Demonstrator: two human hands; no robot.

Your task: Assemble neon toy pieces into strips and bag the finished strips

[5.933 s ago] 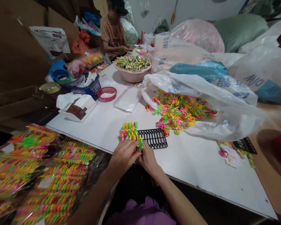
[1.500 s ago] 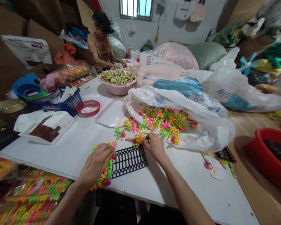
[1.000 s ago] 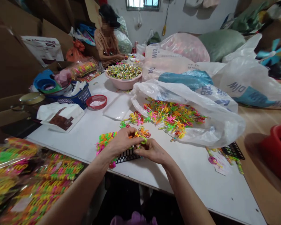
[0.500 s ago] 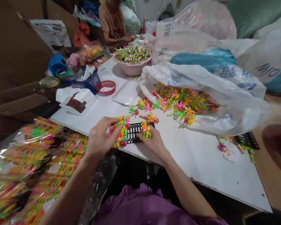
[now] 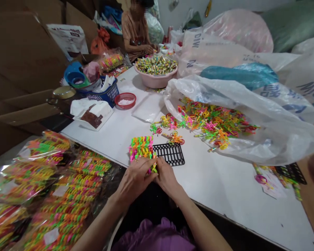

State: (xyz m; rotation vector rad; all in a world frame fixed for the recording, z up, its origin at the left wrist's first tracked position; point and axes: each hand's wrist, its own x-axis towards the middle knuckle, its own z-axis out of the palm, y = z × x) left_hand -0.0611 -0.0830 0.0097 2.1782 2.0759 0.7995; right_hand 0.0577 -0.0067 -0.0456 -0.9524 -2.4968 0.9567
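Observation:
A black plastic rack (image 5: pixel 170 154) lies near the table's front edge. Its left part is filled with rows of small bright plastic bicycle toys (image 5: pixel 141 144); the bars at its right show bare. At the near edge of the filled rows, my left hand (image 5: pixel 137 176) has its fingers closed around a yellow-green toy (image 5: pixel 154 168). My right hand (image 5: pixel 167 176) meets it there, fingertips pressed against the same toy from the right. The fingers partly hide the toy and the rack's near edge. Loose bicycle toys (image 5: pixel 176 138) lie just beyond the rack.
An open clear bag (image 5: pixel 272 146) spills more toys at the right. Behind stand a pink basin (image 5: pixel 153 82) of wrapped pieces, a red basket (image 5: pixel 125 101) and a blue basket (image 5: pixel 108 96). Bagged filled racks (image 5: pixel 65 195) are piled at left. A co-worker (image 5: pixel 136 35) sits at the far end.
My right hand has brought a toy from over the bare bars to the near edge of the filled rows. My left hand has come down and toward me to meet it. The view has shifted slightly.

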